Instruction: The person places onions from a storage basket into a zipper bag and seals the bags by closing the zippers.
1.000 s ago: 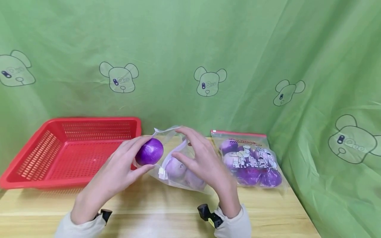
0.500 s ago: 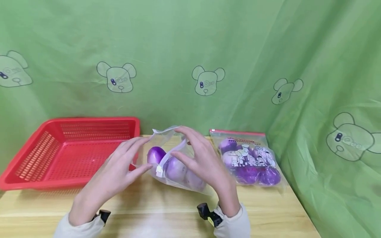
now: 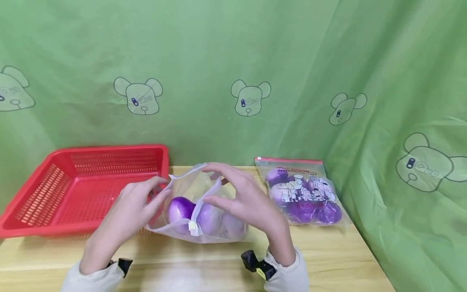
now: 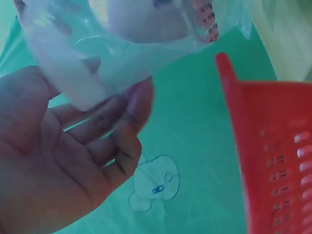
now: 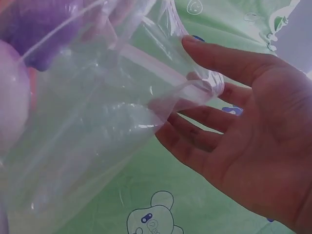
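A clear zip bag point(image 3: 186, 180) stands with its mouth open in the middle of the table. Inside lie a dark purple onion point(image 3: 181, 211) and paler onions point(image 3: 233, 227), partly veiled by the plastic. My left hand point(image 3: 133, 207) pinches the bag's left rim between thumb and fingers; the left wrist view shows the plastic point(image 4: 83, 83) running between them. On the opposite side, the rim is gripped by my right hand point(image 3: 248, 194), its thumb on the zip strip. A white slider point(image 3: 193, 228) sits at the near end of the zip.
A red perforated basket point(image 3: 165, 162) stands left of the bag, close to my left hand. To the right lies a second zip bag point(image 3: 292, 164) with a red top strip, holding several onions. Green curtain point(image 3: 204, 61) hangs behind and along the right side.
My left hand has let go of the dark purple onion, which dropped into the bag. It has moved down-left and now pinches the rim; the bag has shifted nearer and left, its mouth wider.
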Available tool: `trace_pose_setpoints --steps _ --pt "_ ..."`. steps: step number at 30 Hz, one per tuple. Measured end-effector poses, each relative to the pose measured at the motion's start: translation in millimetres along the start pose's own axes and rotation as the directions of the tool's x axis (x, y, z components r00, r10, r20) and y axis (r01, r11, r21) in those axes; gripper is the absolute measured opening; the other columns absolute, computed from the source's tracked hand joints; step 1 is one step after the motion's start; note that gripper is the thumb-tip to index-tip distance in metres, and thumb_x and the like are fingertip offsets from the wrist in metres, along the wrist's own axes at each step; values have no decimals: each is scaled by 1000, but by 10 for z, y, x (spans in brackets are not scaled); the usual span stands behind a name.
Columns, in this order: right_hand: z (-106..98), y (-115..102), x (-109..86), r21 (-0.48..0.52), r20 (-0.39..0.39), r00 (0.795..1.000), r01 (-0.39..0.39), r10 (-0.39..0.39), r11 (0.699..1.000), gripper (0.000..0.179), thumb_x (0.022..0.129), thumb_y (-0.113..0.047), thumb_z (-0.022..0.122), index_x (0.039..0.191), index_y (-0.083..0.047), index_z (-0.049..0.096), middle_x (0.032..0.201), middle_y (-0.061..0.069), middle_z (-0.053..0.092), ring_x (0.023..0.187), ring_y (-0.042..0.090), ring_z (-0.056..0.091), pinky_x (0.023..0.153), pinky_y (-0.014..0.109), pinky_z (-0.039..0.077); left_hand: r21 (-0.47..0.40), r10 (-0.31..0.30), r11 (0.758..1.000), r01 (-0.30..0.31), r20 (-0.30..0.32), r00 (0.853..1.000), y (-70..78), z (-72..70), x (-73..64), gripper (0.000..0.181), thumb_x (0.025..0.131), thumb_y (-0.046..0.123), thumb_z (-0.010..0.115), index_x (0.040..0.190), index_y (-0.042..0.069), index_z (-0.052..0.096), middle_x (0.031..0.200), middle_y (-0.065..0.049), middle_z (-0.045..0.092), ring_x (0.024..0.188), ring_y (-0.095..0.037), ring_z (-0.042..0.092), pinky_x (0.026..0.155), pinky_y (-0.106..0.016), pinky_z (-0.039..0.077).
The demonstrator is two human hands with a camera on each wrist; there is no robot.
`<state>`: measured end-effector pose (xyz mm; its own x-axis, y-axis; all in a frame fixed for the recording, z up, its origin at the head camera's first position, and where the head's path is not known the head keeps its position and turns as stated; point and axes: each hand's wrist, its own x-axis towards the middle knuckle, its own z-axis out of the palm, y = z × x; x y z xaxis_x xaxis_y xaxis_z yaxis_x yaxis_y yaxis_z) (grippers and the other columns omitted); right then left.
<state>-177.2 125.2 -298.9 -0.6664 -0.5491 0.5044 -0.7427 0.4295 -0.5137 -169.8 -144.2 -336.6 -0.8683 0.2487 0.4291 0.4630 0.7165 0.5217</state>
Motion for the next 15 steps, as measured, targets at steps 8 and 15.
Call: trace_pose_setpoints --steps 8,15 --pt "-136 -209 -160 -223 50 978 -185 200 957 60 97 -42 62 152 -35 39 160 1 32 142 27 39 110 58 34 -78 -32 997 17 -197 980 89 229 64 14 95 4 63 108 3 68 61 3 62 49 -4 55 42 -23 45" --pt "-341 -460 -370 -71 245 966 -71 87 995 50 100 -33 60 148 -23 48 142 -12 54 128 8 53 105 35 46 -150 -126 985 84 -302 945 122 260 38 34 96 5 61 130 9 58 56 4 62 40 0 55 37 -20 43"
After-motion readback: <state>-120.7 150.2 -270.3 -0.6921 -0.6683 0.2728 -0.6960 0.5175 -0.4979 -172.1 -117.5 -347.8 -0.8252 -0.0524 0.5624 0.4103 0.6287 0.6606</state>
